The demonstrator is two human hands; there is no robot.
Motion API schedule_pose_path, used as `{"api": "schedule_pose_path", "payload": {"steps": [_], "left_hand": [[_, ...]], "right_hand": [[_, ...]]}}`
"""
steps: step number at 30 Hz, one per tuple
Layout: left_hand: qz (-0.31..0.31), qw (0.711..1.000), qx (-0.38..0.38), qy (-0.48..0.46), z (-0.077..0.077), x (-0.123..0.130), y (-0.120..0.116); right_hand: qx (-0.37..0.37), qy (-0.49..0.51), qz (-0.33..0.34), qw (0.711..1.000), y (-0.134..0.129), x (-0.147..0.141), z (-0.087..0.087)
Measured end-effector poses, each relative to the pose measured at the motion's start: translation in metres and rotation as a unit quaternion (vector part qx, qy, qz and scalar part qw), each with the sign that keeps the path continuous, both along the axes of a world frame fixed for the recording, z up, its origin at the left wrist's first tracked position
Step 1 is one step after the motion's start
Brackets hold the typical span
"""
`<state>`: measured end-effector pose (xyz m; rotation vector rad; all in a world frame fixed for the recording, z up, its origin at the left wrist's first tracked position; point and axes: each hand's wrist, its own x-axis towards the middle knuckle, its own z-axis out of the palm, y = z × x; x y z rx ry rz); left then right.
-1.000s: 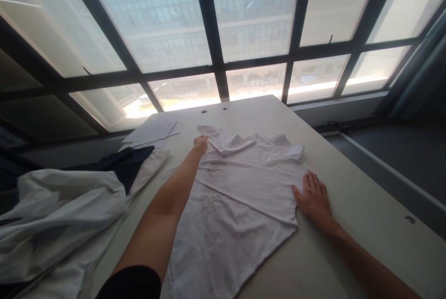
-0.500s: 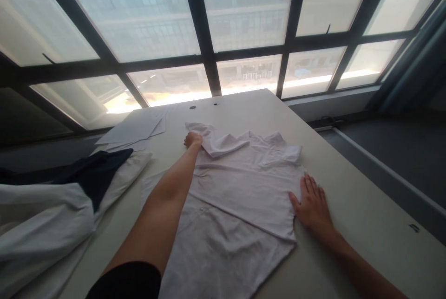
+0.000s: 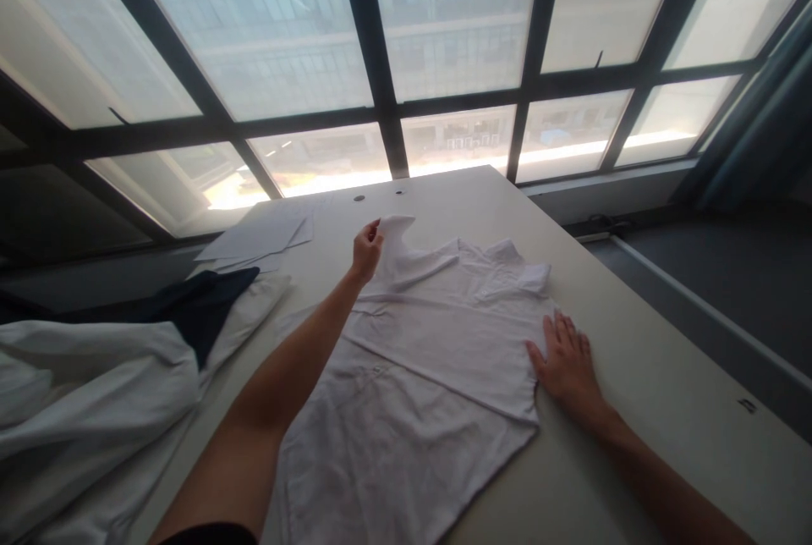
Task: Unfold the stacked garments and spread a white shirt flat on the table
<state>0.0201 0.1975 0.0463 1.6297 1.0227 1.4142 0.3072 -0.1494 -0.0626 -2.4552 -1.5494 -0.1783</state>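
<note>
A white shirt [image 3: 437, 350] lies on the white table [image 3: 640, 410], its collar at the far right and one side folded over its body. My left hand [image 3: 368, 250] pinches the shirt's far left part, a sleeve by its look, and holds it raised above the table. Flat at the shirt's right edge, my right hand [image 3: 567, 363] rests with its fingers apart, the fingertips touching the cloth.
White fabric [image 3: 95, 393] and a dark blue cloth [image 3: 216, 304] are heaped at the left. Paper sheets [image 3: 254, 239] lie at the far left of the table. Windows stand behind, and a curtain [image 3: 748, 122] hangs at the right.
My left hand has risen and moved slightly right, lifting the pinched cloth off the shirt. My right hand has stayed at the shirt's right edge. The view has shifted slightly.
</note>
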Motion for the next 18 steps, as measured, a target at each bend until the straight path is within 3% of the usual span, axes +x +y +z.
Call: {"api": "schedule_pose_path", "payload": {"steps": [6, 11, 15, 18], "left_hand": [[-0.132, 0.982, 0.06, 0.122, -0.003, -0.006, -0.09], [-0.276, 0.932, 0.109, 0.209, -0.016, -0.027, -0.152], [-0.335, 0.901, 0.11, 0.251, -0.028, -0.041, -0.177], [-0.297, 0.92, 0.059, 0.247, -0.04, -0.037, -0.179]], "right_hand": [[0.025, -0.017, 0.022, 0.999, 0.0, -0.005, 0.012], [0.102, 0.013, 0.099, 0.99, 0.002, -0.012, 0.021], [0.159, 0.074, 0.184, 0.967, 0.006, -0.022, 0.03], [0.186, 0.133, 0.218, 0.949, 0.017, -0.035, 0.04]]}}
